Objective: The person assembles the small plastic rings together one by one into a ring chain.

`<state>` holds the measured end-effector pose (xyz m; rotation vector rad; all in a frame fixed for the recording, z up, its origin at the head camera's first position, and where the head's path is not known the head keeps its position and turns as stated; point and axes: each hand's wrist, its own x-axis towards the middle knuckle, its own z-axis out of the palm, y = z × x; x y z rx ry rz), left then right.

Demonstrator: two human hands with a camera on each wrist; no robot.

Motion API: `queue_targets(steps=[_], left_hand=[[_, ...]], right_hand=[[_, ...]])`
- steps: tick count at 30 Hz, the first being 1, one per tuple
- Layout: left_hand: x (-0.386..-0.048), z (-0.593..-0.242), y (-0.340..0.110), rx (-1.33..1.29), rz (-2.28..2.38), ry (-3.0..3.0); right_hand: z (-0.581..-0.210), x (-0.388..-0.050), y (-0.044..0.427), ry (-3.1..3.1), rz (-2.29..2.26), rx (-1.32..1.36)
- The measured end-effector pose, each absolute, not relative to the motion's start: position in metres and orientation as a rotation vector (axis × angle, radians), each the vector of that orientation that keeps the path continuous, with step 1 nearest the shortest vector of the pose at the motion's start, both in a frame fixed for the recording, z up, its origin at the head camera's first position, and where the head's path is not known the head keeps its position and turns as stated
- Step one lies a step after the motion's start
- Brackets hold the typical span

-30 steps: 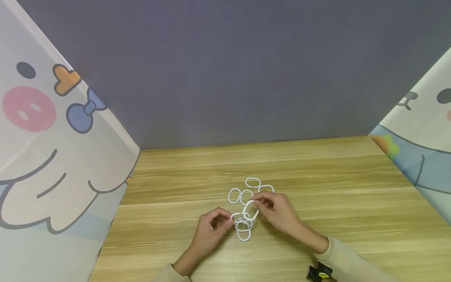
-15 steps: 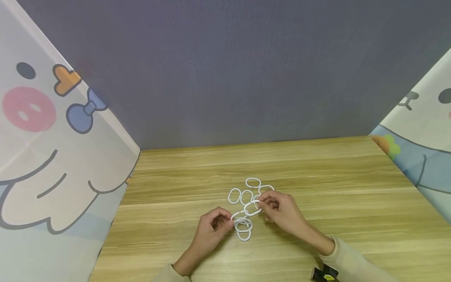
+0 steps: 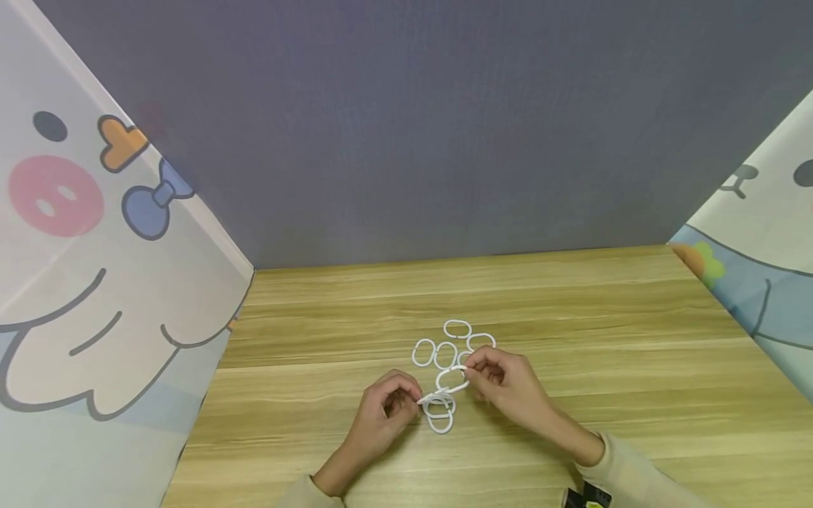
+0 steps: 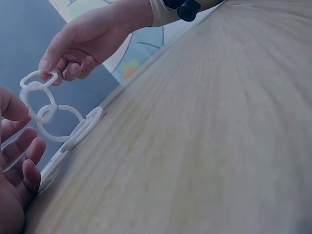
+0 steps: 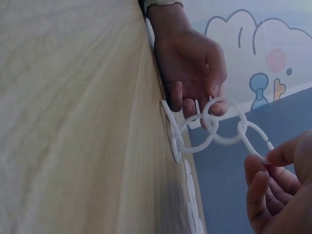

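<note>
My right hand (image 3: 504, 381) pinches an oval white plastic chain link (image 5: 251, 147) between thumb and fingertips. That link is hooked through a second white link (image 5: 243, 114), which my left hand (image 3: 387, 409) pinches. In the right wrist view a third link (image 5: 187, 150) hangs from the second one, down to links (image 5: 169, 114) on the table. Below the hands in the head view, this short run of joined links (image 3: 440, 432) overlaps on the wood. Small gaps show in some links. The left fingertips partly hide the link they hold.
Several loose white links, among them a left one (image 3: 414, 353) and a far one (image 3: 457, 322), lie just beyond the hands on the wooden table (image 3: 317, 317). A grey panel (image 3: 444, 141) stands behind, with cartoon-printed panels (image 3: 146, 296) at both sides.
My right hand has shifted slightly right, and the link in it has turned from upright to flatter. My left hand stays nearly in place; its link has tilted flatter.
</note>
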<state>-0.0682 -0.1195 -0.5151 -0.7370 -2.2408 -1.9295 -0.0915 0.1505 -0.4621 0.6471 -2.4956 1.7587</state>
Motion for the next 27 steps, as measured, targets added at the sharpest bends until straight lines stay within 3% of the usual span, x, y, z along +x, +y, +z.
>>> queue_targets(steps=[27], left_hand=[[-0.067,-0.518,-0.119,-0.663,-1.997,-2.226]], right_hand=[[-0.473,-0.081,0.141,-2.515,2.000,0.736]])
